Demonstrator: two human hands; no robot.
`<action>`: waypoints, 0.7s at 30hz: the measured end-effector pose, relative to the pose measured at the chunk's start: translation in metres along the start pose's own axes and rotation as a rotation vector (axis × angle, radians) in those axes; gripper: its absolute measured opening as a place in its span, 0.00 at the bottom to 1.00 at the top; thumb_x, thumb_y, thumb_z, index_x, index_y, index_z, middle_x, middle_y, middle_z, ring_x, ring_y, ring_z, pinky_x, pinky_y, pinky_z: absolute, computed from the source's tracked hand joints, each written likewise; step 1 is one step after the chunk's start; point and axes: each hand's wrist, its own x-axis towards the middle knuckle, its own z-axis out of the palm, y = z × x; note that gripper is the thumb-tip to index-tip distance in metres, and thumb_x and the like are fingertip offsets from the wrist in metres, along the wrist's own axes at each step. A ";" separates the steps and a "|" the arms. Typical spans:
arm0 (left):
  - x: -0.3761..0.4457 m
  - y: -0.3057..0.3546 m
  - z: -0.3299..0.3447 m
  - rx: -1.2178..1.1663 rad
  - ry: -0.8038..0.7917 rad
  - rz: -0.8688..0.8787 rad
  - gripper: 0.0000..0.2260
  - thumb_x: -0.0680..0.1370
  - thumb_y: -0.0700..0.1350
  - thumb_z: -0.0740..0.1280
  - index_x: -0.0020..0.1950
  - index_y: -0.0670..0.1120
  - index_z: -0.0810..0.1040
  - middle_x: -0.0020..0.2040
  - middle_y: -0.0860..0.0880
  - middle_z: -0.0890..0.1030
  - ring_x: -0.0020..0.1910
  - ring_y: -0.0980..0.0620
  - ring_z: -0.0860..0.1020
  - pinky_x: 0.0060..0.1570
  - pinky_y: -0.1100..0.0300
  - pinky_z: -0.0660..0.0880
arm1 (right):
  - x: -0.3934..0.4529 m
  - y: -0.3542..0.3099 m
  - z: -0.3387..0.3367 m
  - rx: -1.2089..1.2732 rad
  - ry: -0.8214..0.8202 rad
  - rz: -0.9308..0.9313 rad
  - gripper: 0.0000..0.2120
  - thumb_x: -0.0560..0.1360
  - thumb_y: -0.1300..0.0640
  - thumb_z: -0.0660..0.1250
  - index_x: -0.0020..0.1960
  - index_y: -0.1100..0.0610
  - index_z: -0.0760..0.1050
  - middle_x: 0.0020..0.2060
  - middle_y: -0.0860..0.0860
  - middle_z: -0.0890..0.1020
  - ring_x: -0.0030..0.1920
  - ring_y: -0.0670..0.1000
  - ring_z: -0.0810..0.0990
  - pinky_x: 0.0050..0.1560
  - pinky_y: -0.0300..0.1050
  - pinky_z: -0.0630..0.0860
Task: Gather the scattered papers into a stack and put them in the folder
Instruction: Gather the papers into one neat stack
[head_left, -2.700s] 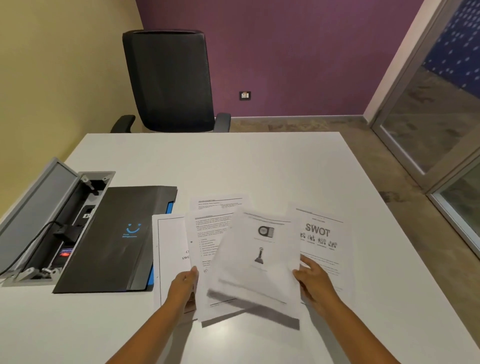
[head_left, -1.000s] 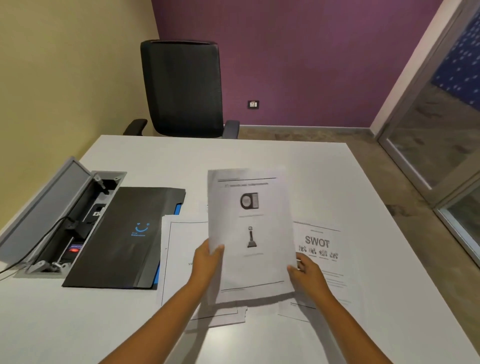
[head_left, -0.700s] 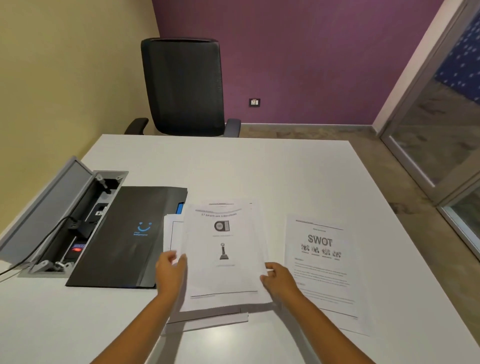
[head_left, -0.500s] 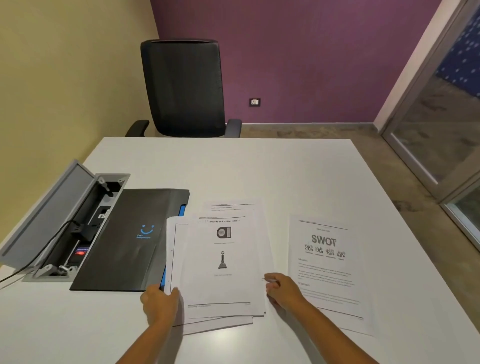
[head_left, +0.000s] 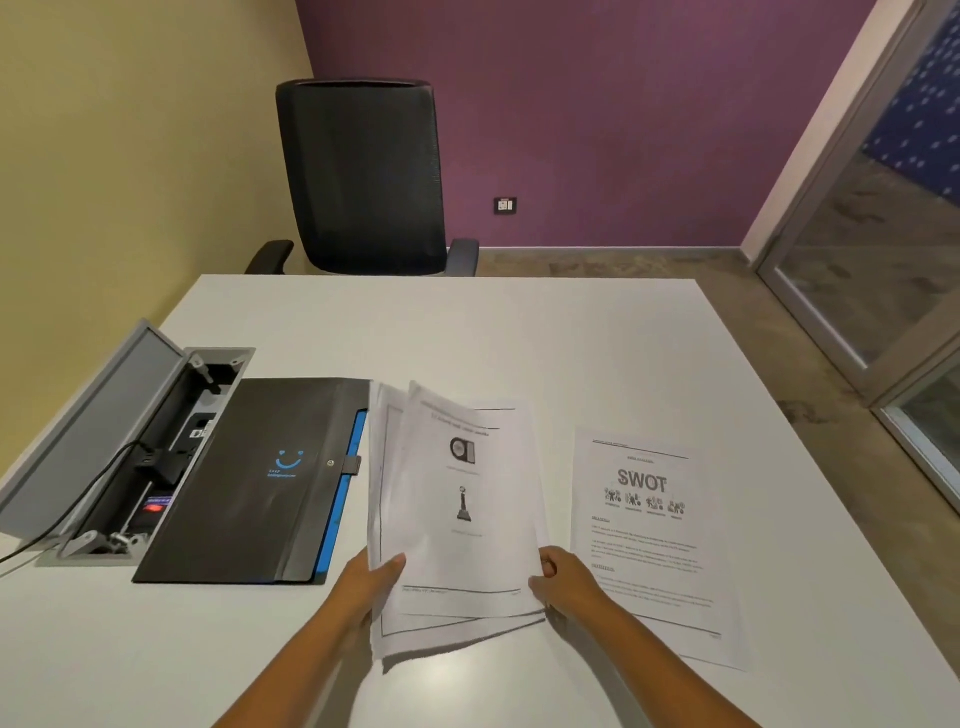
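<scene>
A loose stack of white printed papers (head_left: 457, 509) sits in front of me on the white table (head_left: 519, 343), its left side lifted off the surface. My left hand (head_left: 371, 579) grips the stack's lower left edge, thumb on top. My right hand (head_left: 563, 579) holds the lower right edge. One sheet headed SWOT (head_left: 649, 540) lies flat by itself to the right. The closed black folder (head_left: 260, 478) with a blue smile logo and blue inner edge lies just left of the stack.
An open grey cable box (head_left: 119, 447) with plugs and a cord is set in the table at the left. A black office chair (head_left: 363, 176) stands at the far edge. A glass door (head_left: 883, 249) is on the right.
The sheets that lay flat a moment ago are now being lifted at the left side. My left hand has gone from the bottom corner to gripping the stack's left edge.
</scene>
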 end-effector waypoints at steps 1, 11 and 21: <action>-0.002 0.003 0.000 -0.011 -0.046 0.025 0.19 0.78 0.46 0.63 0.67 0.42 0.67 0.58 0.39 0.78 0.54 0.40 0.77 0.57 0.44 0.74 | -0.002 -0.001 -0.003 0.032 0.005 0.023 0.04 0.74 0.61 0.63 0.44 0.53 0.70 0.34 0.45 0.70 0.36 0.45 0.70 0.38 0.33 0.67; -0.025 0.058 -0.004 -0.009 -0.303 0.347 0.09 0.78 0.44 0.62 0.56 0.52 0.77 0.52 0.53 0.83 0.53 0.54 0.81 0.55 0.58 0.76 | -0.021 -0.010 -0.032 0.638 0.013 -0.042 0.08 0.73 0.68 0.66 0.50 0.58 0.75 0.35 0.47 0.84 0.28 0.43 0.81 0.25 0.32 0.75; -0.024 0.072 0.005 -0.049 -0.202 0.510 0.17 0.76 0.43 0.65 0.65 0.45 0.72 0.57 0.48 0.80 0.58 0.49 0.77 0.60 0.55 0.71 | -0.036 -0.043 -0.073 0.560 0.277 -0.362 0.09 0.70 0.54 0.73 0.48 0.47 0.76 0.45 0.42 0.82 0.53 0.46 0.81 0.47 0.34 0.78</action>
